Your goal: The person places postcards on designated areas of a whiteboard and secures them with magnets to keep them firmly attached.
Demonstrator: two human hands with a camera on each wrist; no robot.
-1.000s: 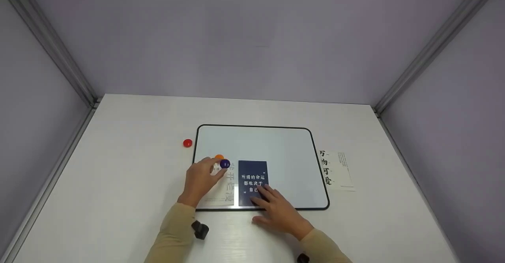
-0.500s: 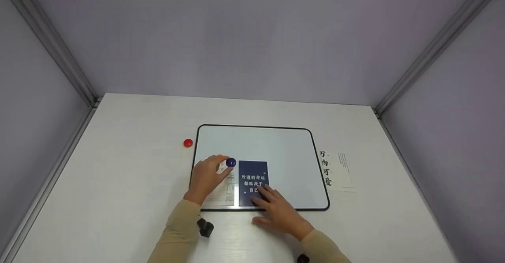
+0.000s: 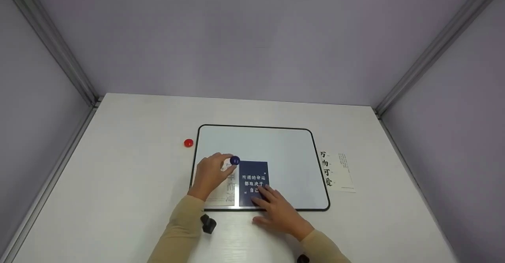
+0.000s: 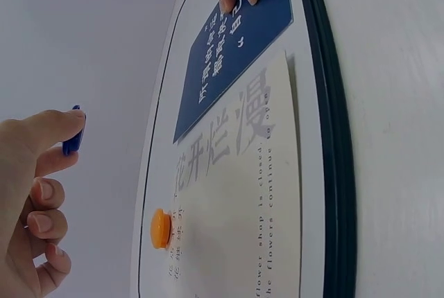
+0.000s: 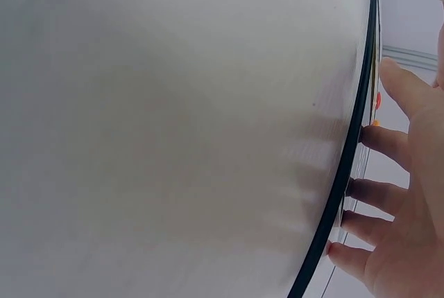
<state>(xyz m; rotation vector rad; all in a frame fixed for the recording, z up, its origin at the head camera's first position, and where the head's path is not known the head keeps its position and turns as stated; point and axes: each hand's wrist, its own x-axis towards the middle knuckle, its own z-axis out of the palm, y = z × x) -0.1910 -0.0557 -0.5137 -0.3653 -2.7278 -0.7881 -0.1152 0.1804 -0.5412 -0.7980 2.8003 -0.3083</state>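
Note:
My left hand (image 3: 210, 174) pinches a dark blue round magnet (image 3: 234, 160) between thumb and fingertips, above the top left corner of a navy card (image 3: 248, 172) with white writing. In the left wrist view the blue magnet (image 4: 73, 130) is held up off the whiteboard. My right hand (image 3: 279, 211) rests with spread fingers on the lower right part of the navy card. Left of it a cream card (image 3: 221, 198) with grey writing lies on the whiteboard (image 3: 256, 142); an orange magnet (image 4: 160, 229) sits at its edge, hidden behind my left hand in the head view.
A red magnet (image 3: 188, 143) lies on the white table (image 3: 130, 148) just left of the whiteboard. Another cream card (image 3: 339, 172) with black writing lies by the board's right edge. Grey-violet walls (image 3: 252, 38) enclose the table at the back and sides.
My left hand has shifted right and slightly away from me with the blue magnet, towards the navy card's top left corner, covering the orange magnet. The right hand has stayed in place.

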